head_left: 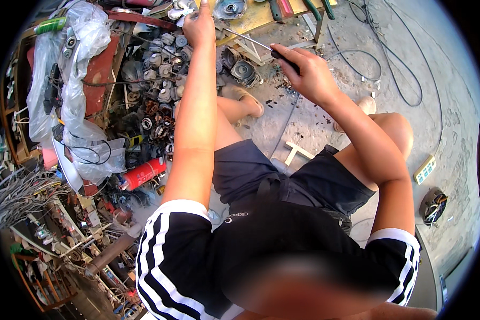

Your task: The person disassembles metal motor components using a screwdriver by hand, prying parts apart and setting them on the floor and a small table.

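My right hand (309, 74) is closed around the dark handle of a screwdriver (250, 41). Its thin metal shaft slants up and left, with the tip close to my left hand (200, 29). At the edge of a yellow worktable (261, 25), my left hand is closed on a grey metal part (219, 32), mostly covered by the hand; its upper fingers reach the picture's top edge. Just right of it on the table lies a grey metal housing (231, 7) with a round centre.
Green-handled pliers (312, 9) and a red-handled tool (285, 8) lie on the table. Dusty motor parts (162, 69) heap up at left, near a red canister (144, 174) and plastic sheeting (80, 69). A power strip (425, 169) and black cable (421, 88) lie right.
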`<state>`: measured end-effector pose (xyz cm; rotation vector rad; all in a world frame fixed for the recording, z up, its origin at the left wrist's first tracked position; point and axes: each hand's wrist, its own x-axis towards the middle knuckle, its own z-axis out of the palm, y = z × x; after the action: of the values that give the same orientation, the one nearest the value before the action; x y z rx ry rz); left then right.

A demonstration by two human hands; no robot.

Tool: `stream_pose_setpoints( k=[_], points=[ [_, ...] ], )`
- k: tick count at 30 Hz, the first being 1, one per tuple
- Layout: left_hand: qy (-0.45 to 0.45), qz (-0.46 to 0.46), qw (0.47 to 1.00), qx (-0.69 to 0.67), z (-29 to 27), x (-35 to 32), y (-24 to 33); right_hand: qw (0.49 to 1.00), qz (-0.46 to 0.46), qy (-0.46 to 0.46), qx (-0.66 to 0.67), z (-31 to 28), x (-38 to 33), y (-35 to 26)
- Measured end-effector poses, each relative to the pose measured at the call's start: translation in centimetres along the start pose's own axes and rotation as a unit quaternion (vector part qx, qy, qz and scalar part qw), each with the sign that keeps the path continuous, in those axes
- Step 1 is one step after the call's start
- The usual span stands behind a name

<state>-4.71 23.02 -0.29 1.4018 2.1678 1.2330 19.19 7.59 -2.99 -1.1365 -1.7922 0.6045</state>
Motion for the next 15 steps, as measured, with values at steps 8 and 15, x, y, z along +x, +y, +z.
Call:
stream_pose_setpoints(
  k=[8,15],
  points=[
    [-0.009,-0.006,0.999,-0.051,0.6,-0.1,-0.7,0.997,0.041,-0.061,-0.027,-0.7,-0.4,0.1],
    [0.008,0.006,0.999,-0.031,0.8,0.5,-1.2,0.998,0.032,-0.057,-0.009,-0.8,-0.7,-0.1]
  ],
)
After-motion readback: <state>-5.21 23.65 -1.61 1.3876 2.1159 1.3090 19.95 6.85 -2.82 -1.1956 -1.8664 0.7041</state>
